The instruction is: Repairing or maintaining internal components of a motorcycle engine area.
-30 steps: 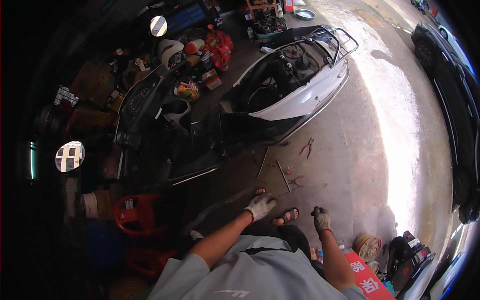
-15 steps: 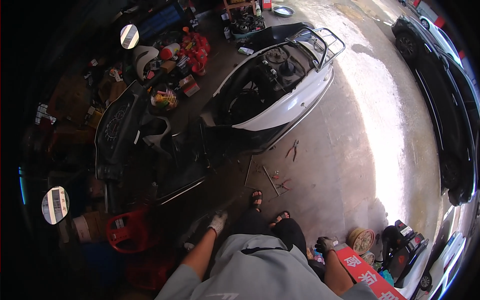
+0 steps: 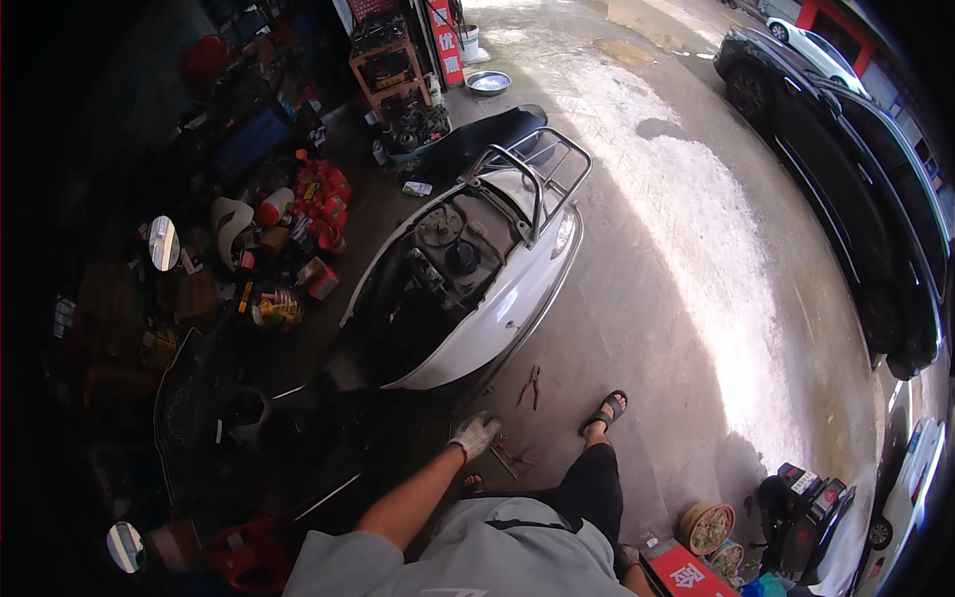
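My left hand [image 3: 476, 435], in a whitish work glove, reaches out over the floor beside the scooter, its fingers loosely spread with nothing in them. Low by my right side, my right hand [image 3: 629, 559] shows only in part, and its fingers are hidden. A white scooter [image 3: 502, 333] stands ahead, its body open on top so that the engine area [image 3: 458, 259] shows. Pliers [image 3: 530, 388] with reddish handles lie on the floor just beyond my left hand. Near that hand lies a thin metal rod tool [image 3: 504, 462], next to a second red-handled tool [image 3: 521, 456].
A black seat [image 3: 487, 141] lies behind the scooter's rear rack [image 3: 547, 179]. Red bottles [image 3: 323, 199] and boxes crowd the left. A dark car [image 3: 836, 189] is parked at right. Tubs [image 3: 706, 527] and a red signboard [image 3: 691, 572] stand at lower right. A red chair [image 3: 249, 557] is at lower left.
My view has shifted, and the scooter now appears further left. My right foot has stepped forward. My left hand has moved forward and right, near the tools; my right hand has dropped lower in view.
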Action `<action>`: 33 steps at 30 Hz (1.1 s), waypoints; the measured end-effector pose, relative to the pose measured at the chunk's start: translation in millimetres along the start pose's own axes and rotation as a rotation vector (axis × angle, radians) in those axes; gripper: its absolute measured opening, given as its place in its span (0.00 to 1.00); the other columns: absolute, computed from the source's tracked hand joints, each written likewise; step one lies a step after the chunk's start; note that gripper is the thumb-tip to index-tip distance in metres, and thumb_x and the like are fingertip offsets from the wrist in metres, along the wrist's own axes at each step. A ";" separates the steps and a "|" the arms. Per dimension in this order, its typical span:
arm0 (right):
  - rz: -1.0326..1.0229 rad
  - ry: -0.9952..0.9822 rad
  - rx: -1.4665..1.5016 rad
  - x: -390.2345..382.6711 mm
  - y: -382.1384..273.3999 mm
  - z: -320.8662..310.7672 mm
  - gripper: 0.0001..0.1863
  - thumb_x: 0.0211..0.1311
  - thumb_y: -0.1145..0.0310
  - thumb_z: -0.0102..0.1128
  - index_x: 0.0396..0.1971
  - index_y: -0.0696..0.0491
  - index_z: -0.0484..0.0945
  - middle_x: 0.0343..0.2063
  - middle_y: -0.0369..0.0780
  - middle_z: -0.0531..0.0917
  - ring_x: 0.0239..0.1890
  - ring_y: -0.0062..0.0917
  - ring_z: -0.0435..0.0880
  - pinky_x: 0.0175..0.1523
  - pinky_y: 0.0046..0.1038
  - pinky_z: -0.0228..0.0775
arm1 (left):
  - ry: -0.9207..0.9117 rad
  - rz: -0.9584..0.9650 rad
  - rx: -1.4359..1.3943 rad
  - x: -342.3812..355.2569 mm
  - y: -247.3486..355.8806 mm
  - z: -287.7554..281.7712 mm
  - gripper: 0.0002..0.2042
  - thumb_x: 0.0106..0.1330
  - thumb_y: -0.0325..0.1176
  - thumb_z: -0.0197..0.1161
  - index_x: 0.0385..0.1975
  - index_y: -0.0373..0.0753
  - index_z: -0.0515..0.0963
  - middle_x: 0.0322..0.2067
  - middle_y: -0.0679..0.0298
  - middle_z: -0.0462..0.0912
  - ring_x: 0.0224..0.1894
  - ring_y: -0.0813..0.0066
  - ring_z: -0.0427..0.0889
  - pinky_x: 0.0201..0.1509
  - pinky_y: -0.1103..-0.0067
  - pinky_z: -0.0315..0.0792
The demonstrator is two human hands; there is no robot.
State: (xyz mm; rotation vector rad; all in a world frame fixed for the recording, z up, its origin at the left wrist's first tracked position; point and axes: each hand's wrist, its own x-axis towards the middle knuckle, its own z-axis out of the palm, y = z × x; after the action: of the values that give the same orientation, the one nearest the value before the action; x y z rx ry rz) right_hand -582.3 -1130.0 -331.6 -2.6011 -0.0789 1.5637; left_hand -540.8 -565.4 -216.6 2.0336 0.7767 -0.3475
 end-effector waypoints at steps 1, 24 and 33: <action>0.001 0.016 -0.004 14.4 2.2 -35.1 0.17 0.63 0.58 0.47 0.45 0.48 0.81 0.46 0.49 0.82 0.51 0.43 0.80 0.55 0.37 0.72 | 0.023 0.063 0.006 30.2 24.1 8.3 0.23 0.65 0.50 0.50 0.50 0.39 0.77 0.47 0.50 0.80 0.52 0.48 0.77 0.55 0.64 0.69; 0.089 -0.061 0.889 364.4 -230.7 -800.2 0.12 0.62 0.66 0.53 0.41 0.56 0.76 0.29 0.44 0.82 0.25 0.32 0.82 0.29 0.34 0.75 | 0.914 -0.417 -1.109 410.5 314.8 -244.7 0.10 0.60 0.41 0.62 0.31 0.41 0.77 0.17 0.69 0.73 0.12 0.81 0.67 0.13 0.79 0.61; -0.131 -0.366 0.367 577.8 -642.2 -852.2 0.16 0.60 0.53 0.59 0.39 0.50 0.81 0.32 0.44 0.85 0.30 0.31 0.83 0.44 0.36 0.75 | 0.992 -0.725 -1.163 429.8 365.4 -265.7 0.09 0.54 0.37 0.64 0.20 0.47 0.69 0.10 0.75 0.62 0.06 0.83 0.57 0.09 0.79 0.51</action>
State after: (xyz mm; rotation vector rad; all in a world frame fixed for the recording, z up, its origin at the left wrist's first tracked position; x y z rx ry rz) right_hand 447.8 -489.4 -366.8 -1.9788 0.0092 1.7894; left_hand 8.6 -320.7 -52.0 0.6520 1.7670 0.6775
